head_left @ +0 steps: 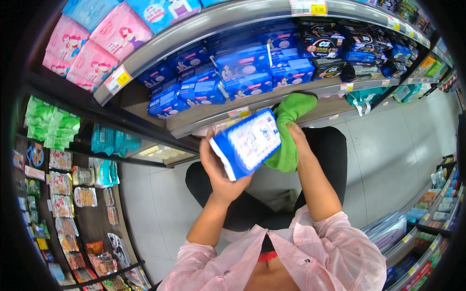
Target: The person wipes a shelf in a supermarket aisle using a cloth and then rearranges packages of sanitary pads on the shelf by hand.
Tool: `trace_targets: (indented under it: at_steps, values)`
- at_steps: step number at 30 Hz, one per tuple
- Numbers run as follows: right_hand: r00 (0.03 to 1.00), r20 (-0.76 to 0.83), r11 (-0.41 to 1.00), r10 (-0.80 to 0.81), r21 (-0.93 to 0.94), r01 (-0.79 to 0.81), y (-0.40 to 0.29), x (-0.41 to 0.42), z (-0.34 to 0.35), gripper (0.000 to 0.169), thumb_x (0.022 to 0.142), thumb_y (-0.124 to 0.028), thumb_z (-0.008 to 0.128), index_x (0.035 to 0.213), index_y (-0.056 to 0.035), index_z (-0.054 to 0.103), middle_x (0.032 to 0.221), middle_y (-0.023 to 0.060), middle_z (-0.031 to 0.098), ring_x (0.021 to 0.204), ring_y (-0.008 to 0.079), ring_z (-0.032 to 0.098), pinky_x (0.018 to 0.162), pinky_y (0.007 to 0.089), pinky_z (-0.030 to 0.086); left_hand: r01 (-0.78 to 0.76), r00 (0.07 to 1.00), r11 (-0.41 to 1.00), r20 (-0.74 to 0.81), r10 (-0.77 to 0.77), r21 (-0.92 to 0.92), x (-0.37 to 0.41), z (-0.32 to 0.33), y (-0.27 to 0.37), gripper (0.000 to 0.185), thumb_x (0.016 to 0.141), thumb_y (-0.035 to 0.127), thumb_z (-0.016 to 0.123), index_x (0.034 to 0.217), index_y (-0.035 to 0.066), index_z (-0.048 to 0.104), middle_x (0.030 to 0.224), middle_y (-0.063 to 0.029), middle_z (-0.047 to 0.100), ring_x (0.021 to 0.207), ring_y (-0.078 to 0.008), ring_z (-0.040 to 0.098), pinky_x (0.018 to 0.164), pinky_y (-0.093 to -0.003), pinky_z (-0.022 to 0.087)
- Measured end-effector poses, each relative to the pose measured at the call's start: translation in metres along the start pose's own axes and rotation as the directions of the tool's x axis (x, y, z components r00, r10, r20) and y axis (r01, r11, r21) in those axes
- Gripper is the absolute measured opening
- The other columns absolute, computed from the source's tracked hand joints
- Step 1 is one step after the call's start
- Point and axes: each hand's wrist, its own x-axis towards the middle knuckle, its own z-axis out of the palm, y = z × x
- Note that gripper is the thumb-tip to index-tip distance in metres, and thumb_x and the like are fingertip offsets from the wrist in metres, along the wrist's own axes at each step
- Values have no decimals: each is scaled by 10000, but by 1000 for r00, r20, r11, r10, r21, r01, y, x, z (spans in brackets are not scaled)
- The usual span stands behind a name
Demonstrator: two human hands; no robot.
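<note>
A blue and white soft pack, tilted in front of the person's knees, is gripped at its lower left end by my left hand. My right hand grasps a crumpled green cloth, which lies against the pack's right end and hangs below it. The cloth's upper part reaches toward the shelf edge. Beyond the hands, blue packs stand in stacks on a low shelf, with black packs to their right.
Pink packs fill the shelf at upper left. A metal shelf edge overhangs the blue stacks. Packaged foods lie on shelves at left. Goods shelves stand at lower right. Grey floor tiles show around the person's legs.
</note>
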Motion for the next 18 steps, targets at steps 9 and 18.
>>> trace_targets:
  at_steps: [9,18]
  values:
    - [952,-52,924,302,-228,-306,55,-39,8,426,981,-255,455,1307,18,430,1222,130,556,1064,186,557,890,296,457,439,879,888,269,-393,-135,-27,-26,-30,935,705,299,812,1391,5,249,1302,-136,408,1148,-245,479,970,-358,403]
    - [944,320,984,-84,-121,129,17,-6,41,502,941,-374,483,1249,22,470,1151,207,585,1022,269,594,899,374,471,781,522,623,604,-603,-53,-27,-37,-10,771,828,393,685,1372,7,299,1181,-103,491,1095,-186,479,927,-337,416]
